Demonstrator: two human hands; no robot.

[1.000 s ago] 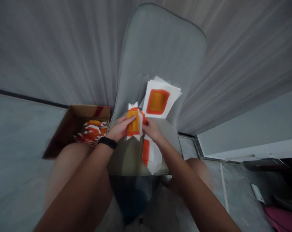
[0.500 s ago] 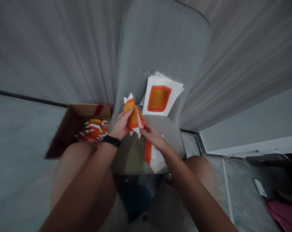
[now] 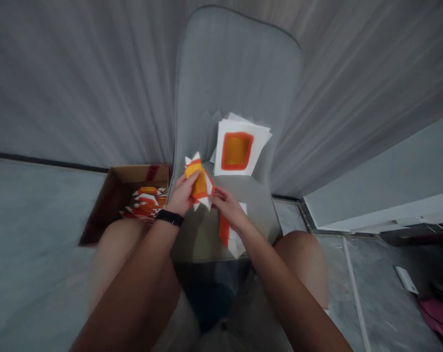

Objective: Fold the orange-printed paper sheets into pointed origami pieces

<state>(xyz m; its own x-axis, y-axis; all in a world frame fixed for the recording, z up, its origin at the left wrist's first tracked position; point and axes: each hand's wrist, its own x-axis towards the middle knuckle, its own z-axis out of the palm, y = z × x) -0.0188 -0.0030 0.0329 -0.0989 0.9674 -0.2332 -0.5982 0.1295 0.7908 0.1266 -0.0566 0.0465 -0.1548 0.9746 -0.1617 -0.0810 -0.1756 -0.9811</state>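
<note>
Above the chair seat, my left hand [image 3: 184,193] grips a folded paper piece [image 3: 200,183], yellow and orange with white pointed corners, its thumb pressed on the yellow face. My right hand [image 3: 227,203] pinches the lower right edge of that same piece with thumb and fingers. Under my right wrist, a partly folded orange-and-white paper [image 3: 236,243] lies on the seat. Leaning on the chair back is a stack of white sheets [image 3: 256,134], the front one printed with an orange-bordered gold square.
The grey chair [image 3: 236,58] stands before a grey curtain [image 3: 78,73]. On the floor at left, a cardboard box [image 3: 133,172] holds several folded paper pieces [image 3: 146,200]. A white object [image 3: 406,279] and a pink item [image 3: 439,318] lie at the right.
The folded paper has turned slightly, showing its yellow face flatter, and its right flap is now folded wider. Both hands keep hold of it. The whole view has shifted a little.
</note>
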